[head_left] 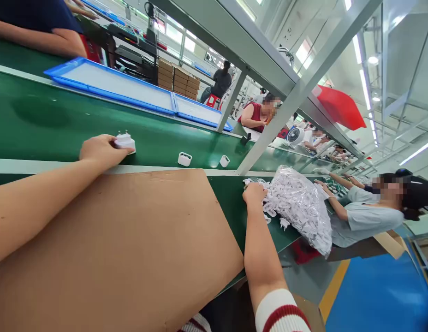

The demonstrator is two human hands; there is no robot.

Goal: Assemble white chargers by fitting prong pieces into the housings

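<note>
My left hand pinches a white two-pin charger over the green belt, its metal pins pointing up. Two white charger housings sit further right on the belt: one housing at the middle and another housing nearer the post. My right hand is at the left edge of a heap of small white plug parts, its fingers curled; what they grip, if anything, is hidden. Against that heap lies a clear plastic bag full of similar white parts. A loose plug piece lies in front of the bag.
A large brown cardboard sheet covers the near bench. Blue-rimmed trays line the belt's far side. A slanted metal post rises beside the belt. A co-worker sits at right; another person's arm rests at upper left.
</note>
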